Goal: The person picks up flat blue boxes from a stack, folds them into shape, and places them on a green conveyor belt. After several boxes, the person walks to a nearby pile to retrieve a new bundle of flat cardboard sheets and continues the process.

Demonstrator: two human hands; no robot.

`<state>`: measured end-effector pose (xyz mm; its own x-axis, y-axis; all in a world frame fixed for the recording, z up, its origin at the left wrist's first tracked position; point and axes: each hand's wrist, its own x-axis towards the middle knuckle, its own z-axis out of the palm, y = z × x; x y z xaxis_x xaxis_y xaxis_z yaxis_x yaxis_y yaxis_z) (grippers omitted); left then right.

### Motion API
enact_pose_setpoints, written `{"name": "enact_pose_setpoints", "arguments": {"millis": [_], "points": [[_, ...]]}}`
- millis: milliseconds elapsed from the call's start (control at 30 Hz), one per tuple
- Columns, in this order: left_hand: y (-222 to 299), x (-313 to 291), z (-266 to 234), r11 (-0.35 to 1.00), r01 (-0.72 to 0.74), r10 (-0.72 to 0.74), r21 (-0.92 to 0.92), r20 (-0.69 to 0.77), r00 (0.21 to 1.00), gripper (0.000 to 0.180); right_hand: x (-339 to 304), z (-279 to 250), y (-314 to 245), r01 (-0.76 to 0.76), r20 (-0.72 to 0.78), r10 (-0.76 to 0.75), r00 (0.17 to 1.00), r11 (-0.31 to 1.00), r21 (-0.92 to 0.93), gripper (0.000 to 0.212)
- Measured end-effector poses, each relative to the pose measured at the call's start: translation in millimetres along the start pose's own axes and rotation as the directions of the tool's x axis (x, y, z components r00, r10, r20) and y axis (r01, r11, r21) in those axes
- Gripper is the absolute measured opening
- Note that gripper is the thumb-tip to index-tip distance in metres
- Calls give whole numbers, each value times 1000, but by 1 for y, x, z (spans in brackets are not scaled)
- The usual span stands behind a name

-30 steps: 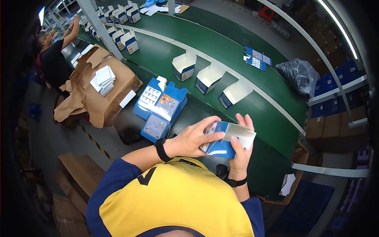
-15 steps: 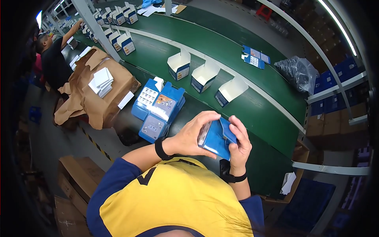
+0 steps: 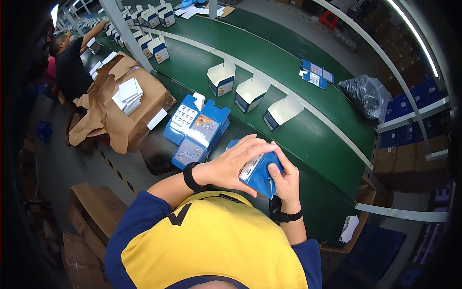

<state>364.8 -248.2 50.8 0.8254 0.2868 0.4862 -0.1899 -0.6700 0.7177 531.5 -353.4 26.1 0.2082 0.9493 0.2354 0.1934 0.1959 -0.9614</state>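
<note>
Bare left hand [image 3: 236, 164]: half-curled, clasping the glossy blue cardboard box [image 3: 260, 177] from the left!
Bare right hand [image 3: 286, 182]: fingers bent, thumb pressed on its right end!
Box: near side of the green belt [image 3: 327, 148], right of flattened blue cartons [image 3: 195, 139]!

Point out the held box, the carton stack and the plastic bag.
Held box [image 3: 260, 177], head view: blue panel.
Carton stack [image 3: 201, 128], head view: top carton's middle panel.
Plastic bag [image 3: 368, 97], head view: crumpled middle.

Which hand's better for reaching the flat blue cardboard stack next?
Probably the left hand: it's nearer the stack. The right hand is farther away; both hold the glossy blue cardboard box.
</note>
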Motion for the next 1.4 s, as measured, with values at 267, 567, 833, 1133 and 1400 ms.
{"name": "enact_pose_setpoints", "arguments": {"millis": [267,567,833,1133,1400], "points": [[-19,-15,47,986,8,-41,-169,-194,980,112,0,8,-16,2,-255,49,966,981,196,69],[-26,-4,36,991,-134,135,21,-60,989,106,-12,-15,22,-264,-113,390,914,783,564,74],[-28,-13,-2,714,32,-129,699,87,988,101,0,-64,41,-373,119,428,896,579,725,101],[-94,-95,-76,108,933,-812,344,-511,282,112,79,-98,209,-203,-481,103,870,966,-160,117],[-86,-80,-62,0,895,-731,445,-611,304,116,42,-63,228,-525,-620,346,704,841,-127,105]]}}
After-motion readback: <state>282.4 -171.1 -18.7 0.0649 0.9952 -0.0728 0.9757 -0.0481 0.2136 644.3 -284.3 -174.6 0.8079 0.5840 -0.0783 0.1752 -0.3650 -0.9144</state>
